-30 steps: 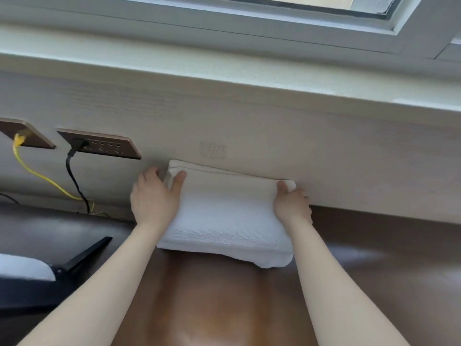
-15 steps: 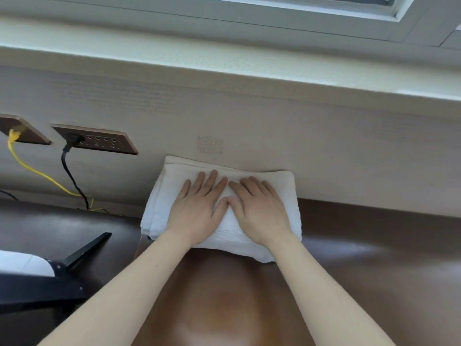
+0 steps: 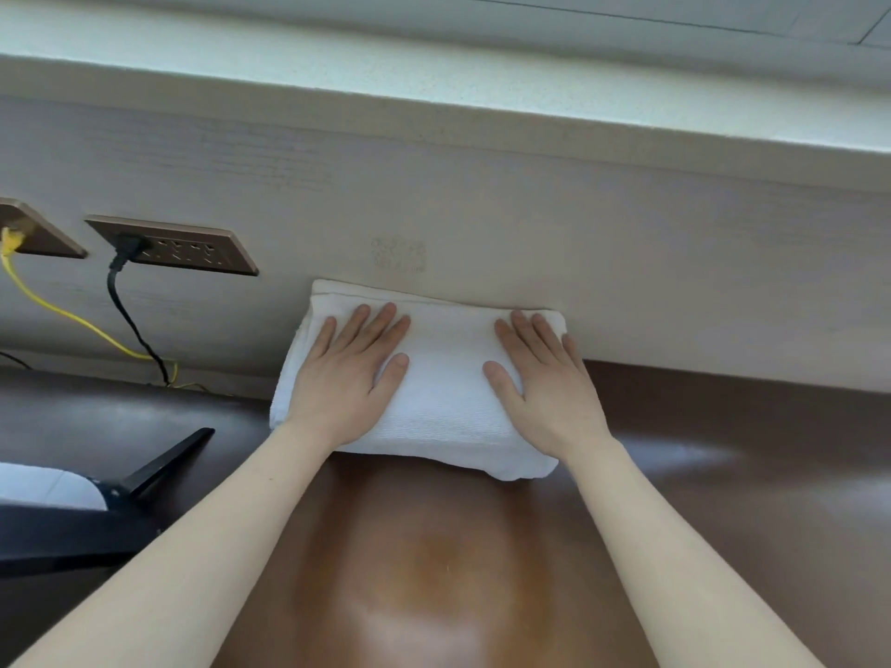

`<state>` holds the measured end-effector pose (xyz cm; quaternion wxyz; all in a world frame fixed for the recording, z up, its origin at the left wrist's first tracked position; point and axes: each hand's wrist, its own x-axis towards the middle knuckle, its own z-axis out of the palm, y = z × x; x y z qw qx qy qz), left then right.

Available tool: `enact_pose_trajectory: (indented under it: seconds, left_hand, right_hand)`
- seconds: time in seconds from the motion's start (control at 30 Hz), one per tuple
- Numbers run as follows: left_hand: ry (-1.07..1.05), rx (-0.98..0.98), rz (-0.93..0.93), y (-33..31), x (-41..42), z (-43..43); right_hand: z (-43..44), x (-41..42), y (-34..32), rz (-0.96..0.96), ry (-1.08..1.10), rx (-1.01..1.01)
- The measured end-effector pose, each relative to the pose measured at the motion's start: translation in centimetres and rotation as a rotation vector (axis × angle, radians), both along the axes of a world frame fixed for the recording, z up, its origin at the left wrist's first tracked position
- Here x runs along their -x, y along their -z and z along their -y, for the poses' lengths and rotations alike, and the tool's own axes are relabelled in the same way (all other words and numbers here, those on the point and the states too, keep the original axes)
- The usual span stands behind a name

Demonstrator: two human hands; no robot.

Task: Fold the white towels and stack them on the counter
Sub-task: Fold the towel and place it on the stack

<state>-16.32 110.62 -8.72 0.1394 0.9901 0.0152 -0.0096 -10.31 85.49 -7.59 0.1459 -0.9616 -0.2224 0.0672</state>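
Note:
A folded white towel (image 3: 446, 378) lies on the brown counter (image 3: 434, 571), its far edge against the pale wall panel. It looks thick, with layered edges at its left side. My left hand (image 3: 347, 378) lies flat on the towel's left half, fingers straight and pointing at the wall. My right hand (image 3: 545, 383) presses flat on the right half, fingers straight too. A bare strip of towel shows between the two hands.
Two brown socket plates (image 3: 178, 245) sit on the wall at left, with a black cable (image 3: 130, 320) and a yellow cable (image 3: 62, 311) hanging down. A black stand leg (image 3: 164, 462) and a white object (image 3: 43, 486) lie at the left edge. A window sill (image 3: 482, 89) runs above.
My hands went from gripping the towel's left and right ends to lying flat together at its middle. They have now slid apart toward the two ends.

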Motion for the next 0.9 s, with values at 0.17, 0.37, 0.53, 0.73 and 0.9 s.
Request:
enact_pose_trajectory:
  seconds: [0.17, 0.37, 0.53, 0.73, 0.9]
  left_hand:
    - [-0.011, 0.015, 0.024, 0.6, 0.8, -0.4]
    - [0.022, 0.049, -0.035, 0.5, 0.7, -0.5]
    - [0.04, 0.051, -0.029, 0.7, 2.7, 0.0]
    - [0.014, 0.024, -0.094, 0.1, 0.3, 0.0]
    - [-0.012, 0.034, -0.126, 0.0, -0.3, -0.3]
  right_hand:
    - [0.3, 0.7, 0.7, -0.025, 0.029, -0.117]
    - [0.3, 1.6, 0.3, -0.06, 0.068, -0.138]
    - [0.9, 3.2, 1.1, -0.015, 0.075, -0.132]
    - [0.9, 0.7, 1.0, -0.053, 0.039, -0.125]
    - [1.2, -0.2, 0.7, -0.109, 0.02, -0.112]
